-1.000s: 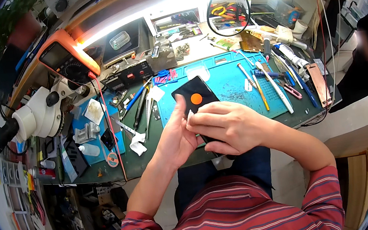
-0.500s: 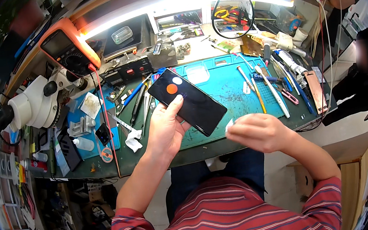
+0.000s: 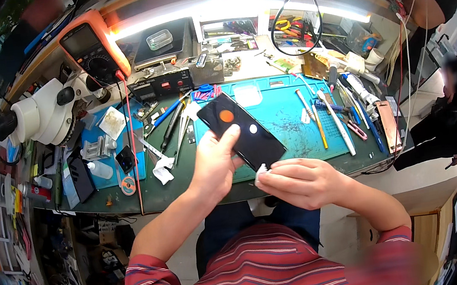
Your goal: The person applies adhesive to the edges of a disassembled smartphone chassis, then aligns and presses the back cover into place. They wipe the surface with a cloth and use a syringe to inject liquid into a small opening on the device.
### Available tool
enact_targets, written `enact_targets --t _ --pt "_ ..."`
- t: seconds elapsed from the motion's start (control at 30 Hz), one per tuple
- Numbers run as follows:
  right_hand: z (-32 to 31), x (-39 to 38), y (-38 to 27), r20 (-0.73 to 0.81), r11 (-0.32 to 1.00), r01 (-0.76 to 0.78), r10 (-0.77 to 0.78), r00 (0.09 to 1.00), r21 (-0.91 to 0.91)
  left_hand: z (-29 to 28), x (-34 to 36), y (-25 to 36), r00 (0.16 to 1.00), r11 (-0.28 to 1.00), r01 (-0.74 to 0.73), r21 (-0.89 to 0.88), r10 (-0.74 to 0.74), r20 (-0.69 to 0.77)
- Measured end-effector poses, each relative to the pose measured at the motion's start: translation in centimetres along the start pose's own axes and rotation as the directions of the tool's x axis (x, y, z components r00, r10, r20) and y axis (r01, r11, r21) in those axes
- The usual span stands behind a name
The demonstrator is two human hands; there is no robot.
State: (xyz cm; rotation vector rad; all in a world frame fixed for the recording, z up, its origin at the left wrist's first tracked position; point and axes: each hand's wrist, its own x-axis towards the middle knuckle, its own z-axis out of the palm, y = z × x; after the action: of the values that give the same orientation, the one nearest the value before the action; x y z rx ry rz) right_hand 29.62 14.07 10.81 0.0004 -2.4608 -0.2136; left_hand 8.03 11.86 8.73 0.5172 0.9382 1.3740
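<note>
A black smartphone (image 3: pixel 245 140) is tilted in front of me, its glossy face showing an orange circle and a white one. My left hand (image 3: pixel 213 159) grips it along the lower left edge, thumb lying on the glass. Pinched in the fingers of my right hand (image 3: pixel 303 181) is a small wad of white tissue (image 3: pixel 261 171), right by the phone's lower corner; whether it touches the phone I cannot tell. Below the phone lies a blue work mat (image 3: pixel 294 116). Another crumpled white tissue (image 3: pixel 163 170) rests on the bench, left of my left hand.
An orange multimeter (image 3: pixel 92 48) leans at the back left, above a white microscope (image 3: pixel 45 112). Tweezers, brushes and screwdrivers lie along the mat's right side, near a white-handled brush (image 3: pixel 342 130). A red cable (image 3: pixel 134 149) hangs across the bench's left part.
My right hand has moved left with the tissue, up to the phone's lower corner. The phone has shifted slightly right and down in my left hand's grip.
</note>
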Motion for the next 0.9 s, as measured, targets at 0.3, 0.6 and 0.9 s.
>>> enact_targets --t 0.3,0.6,0.9 --pt "-2.1 -0.1 4.5 -0.100 0.950 -0.232 0.216 0.971 -0.208 -0.4 -3.6 -0.5 0.980 0.988 0.063 0.140 -0.088 0.178" --pt "-0.8 -0.7 5.7 -0.050 0.908 -0.358 0.356 0.933 -0.218 0.0 -5.7 0.4 0.952 0.880 0.123 0.458 -0.235 0.197" --pt "-0.7 -0.5 2.9 0.006 0.962 -0.272 0.272 0.962 -0.031 -1.5 -4.9 0.0 0.930 0.884 0.140 0.445 -0.272 0.246"
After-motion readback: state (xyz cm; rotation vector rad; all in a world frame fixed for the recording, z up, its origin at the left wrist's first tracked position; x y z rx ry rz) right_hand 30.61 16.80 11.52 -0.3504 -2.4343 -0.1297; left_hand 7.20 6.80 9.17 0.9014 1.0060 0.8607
